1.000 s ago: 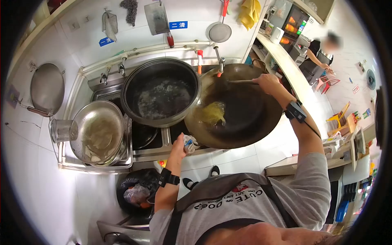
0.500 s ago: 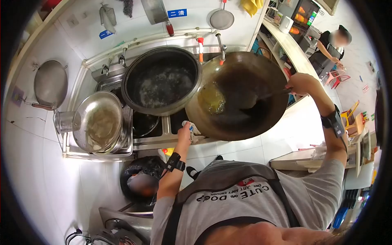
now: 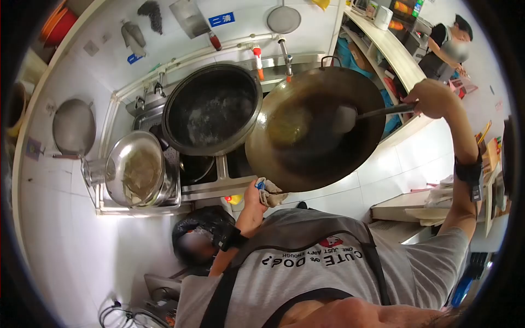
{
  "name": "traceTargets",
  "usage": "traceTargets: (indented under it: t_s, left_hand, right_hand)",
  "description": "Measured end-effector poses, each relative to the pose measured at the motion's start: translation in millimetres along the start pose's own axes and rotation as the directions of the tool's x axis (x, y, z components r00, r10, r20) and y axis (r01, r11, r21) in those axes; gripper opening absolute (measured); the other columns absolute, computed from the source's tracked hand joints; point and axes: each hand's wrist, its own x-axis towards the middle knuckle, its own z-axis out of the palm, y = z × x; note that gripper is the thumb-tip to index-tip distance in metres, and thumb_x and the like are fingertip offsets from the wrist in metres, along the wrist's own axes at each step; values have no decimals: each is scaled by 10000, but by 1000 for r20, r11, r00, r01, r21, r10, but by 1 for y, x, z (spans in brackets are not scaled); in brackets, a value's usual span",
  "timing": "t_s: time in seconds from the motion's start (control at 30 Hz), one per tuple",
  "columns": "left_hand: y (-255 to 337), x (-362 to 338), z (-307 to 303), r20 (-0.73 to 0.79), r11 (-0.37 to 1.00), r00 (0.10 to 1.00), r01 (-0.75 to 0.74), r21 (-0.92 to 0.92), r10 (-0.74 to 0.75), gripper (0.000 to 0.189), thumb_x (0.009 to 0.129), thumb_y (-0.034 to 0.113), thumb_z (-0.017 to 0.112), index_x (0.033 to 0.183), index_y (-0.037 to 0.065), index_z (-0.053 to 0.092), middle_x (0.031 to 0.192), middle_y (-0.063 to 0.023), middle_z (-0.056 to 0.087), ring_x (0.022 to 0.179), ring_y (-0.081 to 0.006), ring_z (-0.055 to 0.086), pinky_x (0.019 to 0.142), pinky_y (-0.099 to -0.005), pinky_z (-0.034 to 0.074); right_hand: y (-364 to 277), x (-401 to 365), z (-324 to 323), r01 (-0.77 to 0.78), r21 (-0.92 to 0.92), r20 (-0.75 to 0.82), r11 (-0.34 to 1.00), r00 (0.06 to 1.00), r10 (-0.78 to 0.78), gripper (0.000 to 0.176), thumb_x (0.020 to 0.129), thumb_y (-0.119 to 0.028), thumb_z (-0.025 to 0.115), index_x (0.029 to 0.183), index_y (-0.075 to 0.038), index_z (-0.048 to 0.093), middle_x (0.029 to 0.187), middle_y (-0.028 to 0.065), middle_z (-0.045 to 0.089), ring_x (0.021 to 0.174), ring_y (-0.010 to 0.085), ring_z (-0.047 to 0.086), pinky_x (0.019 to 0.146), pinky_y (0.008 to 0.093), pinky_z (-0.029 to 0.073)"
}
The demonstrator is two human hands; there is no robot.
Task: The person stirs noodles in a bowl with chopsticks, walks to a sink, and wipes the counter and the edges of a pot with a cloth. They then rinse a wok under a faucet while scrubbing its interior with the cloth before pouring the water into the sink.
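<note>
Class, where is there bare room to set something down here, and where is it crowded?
Bare: the pale countertop, between the white container and, in this view, the right hand; a narrow steel ledge in front of the black pot, beside the left hand. Crowded: that pot and the wok, rims overlapping in view.

Sits wide and round as a dark wok (image 3: 320, 164), brown-stained inside; holds a blurred yellowish mass (image 3: 289, 130) left of centre; has a long-handled spatula (image 3: 384, 111) slanting over the right rim, a crumpled pale cloth (image 3: 272, 194) at the near edge.
</note>
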Motion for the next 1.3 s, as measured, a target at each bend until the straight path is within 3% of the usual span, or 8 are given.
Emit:
traceTargets:
  t_s: [0.33, 0.53, 0.67, 0.83, 1.03, 1.1, 1.2, 1.3]
  left_hand:
    - [13, -7, 4, 180, 998, 982, 61, 8, -61, 253, 913, 223, 373, 931, 51, 557, 855, -120, 621, 794, -290, 629, 745, -468, 528]
    - [12, -3, -7, 194, 991, 973, 130, -33, -121, 414, 943, 383, 308, 958, 52, 556, 899, -144, 619, 861, -349, 618, 804, -517, 499]
    - [19, -24, 5, 223, 981, 964, 171, -96, -146, 346, 943, 366, 353, 895, 88, 553, 813, -117, 614, 730, -298, 631, 707, -480, 536]
    - [16, -17, 2, 262, 978, 946, 208, -34, -192, 362, 933, 405, 365, 940, 103, 565, 884, -121, 622, 804, -305, 631, 746, -488, 526]
    - [16, -5, -10, 326, 978, 923, 209, 26, -206, 409, 920, 462, 371, 995, 108, 563, 946, -117, 625, 890, -306, 621, 794, -483, 512]
    - [17, 0, -14, 331, 974, 916, 220, 57, -226, 461, 940, 439, 315, 1088, 65, 541, 1048, -158, 603, 988, -344, 589, 868, -505, 471]
    - [16, -3, -13, 403, 974, 888, 219, 58, -224, 449, 937, 428, 335, 1082, 53, 535, 1044, -168, 600, 981, -357, 587, 867, -518, 470]
    - [13, -12, -8, 469, 980, 863, 199, 26, -188, 468, 930, 431, 351, 1127, 35, 503, 1093, -185, 574, 1017, -370, 566, 901, -516, 451]
  right_hand:
    - [-21, -29, 53, -103, -314, -576, 944, 811, -103, 292, 766, -91, 563, 1008, -221, 661, 766, 89, 554, 756, 272, 604, 625, 380, 488]
    - [-4, -72, 35, -86, -64, -395, 994, 917, 54, 432, 702, -34, 629, 1101, -198, 633, 743, 149, 564, 670, 311, 562, 611, 393, 443]
    - [21, -89, 29, 159, 446, -331, 881, 943, -2, 435, 743, 23, 567, 1158, -105, 600, 585, 100, 537, 550, 170, 531, 529, 295, 421]
    - [-66, -54, 23, 190, 919, -147, 345, 978, -146, 466, 836, 11, 492, 1290, -90, 475, 692, -33, 507, 522, 28, 393, 440, 173, 323]
    - [-220, 81, 54, 183, 958, -98, 219, 932, -349, 332, 848, -63, 481, 1175, -35, 532, 659, 38, 530, 448, 64, 434, 373, 207, 366]
    - [-267, 125, 64, 218, 873, -55, 436, 933, -356, 180, 802, -74, 500, 932, 1, 599, 599, 40, 524, 444, 97, 471, 373, 236, 391]
    - [-303, 215, 116, 767, 462, -295, 446, 607, -738, 110, 761, -67, 505, 711, 5, 571, 571, 41, 541, 430, 137, 495, 376, 283, 410]
    - [-339, 222, 91, 952, -187, -137, 242, 219, -966, 89, 695, -45, 527, 612, -23, 548, 586, 45, 566, 426, 149, 500, 363, 294, 382]
